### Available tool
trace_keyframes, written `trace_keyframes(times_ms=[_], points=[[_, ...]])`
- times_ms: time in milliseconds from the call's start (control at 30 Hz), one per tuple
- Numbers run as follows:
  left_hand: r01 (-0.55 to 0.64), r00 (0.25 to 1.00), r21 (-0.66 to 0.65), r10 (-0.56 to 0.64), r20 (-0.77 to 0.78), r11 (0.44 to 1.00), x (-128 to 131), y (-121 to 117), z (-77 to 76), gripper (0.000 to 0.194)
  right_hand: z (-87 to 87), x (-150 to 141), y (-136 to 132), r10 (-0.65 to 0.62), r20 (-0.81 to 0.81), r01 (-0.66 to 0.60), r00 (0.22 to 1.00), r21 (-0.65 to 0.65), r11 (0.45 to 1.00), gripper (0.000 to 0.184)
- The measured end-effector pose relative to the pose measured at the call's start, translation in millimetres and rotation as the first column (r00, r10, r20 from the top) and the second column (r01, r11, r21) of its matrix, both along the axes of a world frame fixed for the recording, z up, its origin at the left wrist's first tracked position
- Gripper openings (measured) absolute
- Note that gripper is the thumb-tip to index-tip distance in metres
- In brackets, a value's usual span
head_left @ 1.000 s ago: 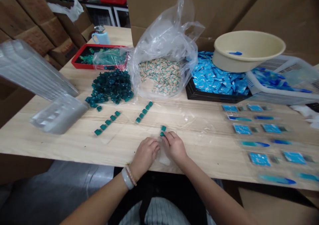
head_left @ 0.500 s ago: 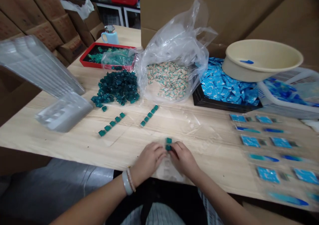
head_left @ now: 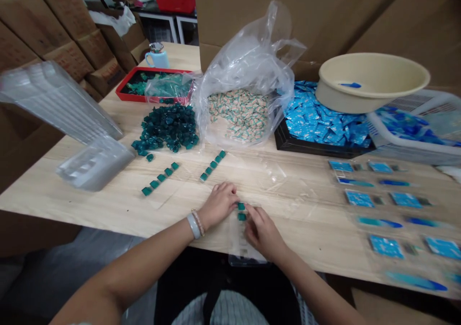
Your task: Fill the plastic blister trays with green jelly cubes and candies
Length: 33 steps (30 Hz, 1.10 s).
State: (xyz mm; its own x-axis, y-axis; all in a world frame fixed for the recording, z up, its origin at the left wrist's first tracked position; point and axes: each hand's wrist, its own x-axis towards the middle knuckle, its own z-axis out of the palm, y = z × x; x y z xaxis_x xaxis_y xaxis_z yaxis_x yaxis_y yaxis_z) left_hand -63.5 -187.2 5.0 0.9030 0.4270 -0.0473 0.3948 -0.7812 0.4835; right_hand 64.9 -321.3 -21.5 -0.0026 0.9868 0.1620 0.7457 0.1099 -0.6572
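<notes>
The loosely curled left hand (head_left: 219,204) now lies farther forward, beside the upper of two green pieces (head_left: 241,206) between the hands, suggesting work centres there, while the half-open right hand (head_left: 264,233) flanks them, either hand's grip being indeterminable.

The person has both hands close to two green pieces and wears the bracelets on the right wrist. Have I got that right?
Not quite. The head view shows the bracelets on the wrist of the left hand, not the right hand. Both hands are indeed close to two green pieces.
</notes>
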Motion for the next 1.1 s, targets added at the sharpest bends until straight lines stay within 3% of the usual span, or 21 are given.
trace_keyframes(times_ms=[100, 267, 367, 467, 567, 667, 767, 900, 1100], points=[[0.015, 1.0, 0.013, -0.014, -0.024, 1.0, 3, 5, -1.0, 0.009, 2.4, -1, 2, 0.047, 0.045, -0.047, 0.998, 0.005, 0.999, 0.053], [0.16, 0.987, 0.005, -0.16, -0.017, 0.987, 5, 14, -1.0, 0.01, -2.6, -3, 3, 0.024, 0.069, -0.027, 0.997, 0.048, 0.998, 0.049], [0.157, 0.987, -0.038, -0.157, -0.014, 0.987, -5, 13, 3.0, 0.01, -7.3, -3, 2, -0.003, 0.076, -0.003, 0.997, 0.079, 0.997, 0.047], [0.09, 0.996, -0.088, -0.091, -0.016, 0.992, -21, 11, 10.6, 0.009, -8.2, -3, 1, -0.013, 0.071, 0.008, 0.997, 0.083, 0.997, 0.046], [-0.069, 0.997, -0.096, 0.066, -0.03, 0.993, -41, 10, 17.8, 0.011, -4.7, -3, 1, -0.033, 0.054, 0.031, 0.998, 0.042, 0.999, 0.043], [-0.269, 0.963, -0.097, 0.264, -0.054, 0.958, -59, 10, 19.6, 0.012, 0.5, -4, 6, -0.075, 0.085, 0.072, 0.994, 0.035, 0.997, 0.036], [-0.337, 0.941, -0.112, 0.335, -0.041, 0.935, -66, 6, 16.5, 0.013, 6.0, -5, 17, -0.091, 0.179, 0.09, 0.98, 0.014, 0.996, 0.024], [-0.294, 0.955, -0.109, 0.297, 0.011, 0.949, -50, -9, 11.1, 0.015, 11.3, -7, 32, -0.063, 0.242, 0.085, 0.968, -0.084, 0.993, 0.019], [-0.198, 0.98, -0.048, 0.199, 0.02, 0.979, -12, -24, 0.2, 0.013, 8.5, -10, 35, -0.136, -0.037, 0.129, 0.99, -0.152, 0.98, 0.019]])
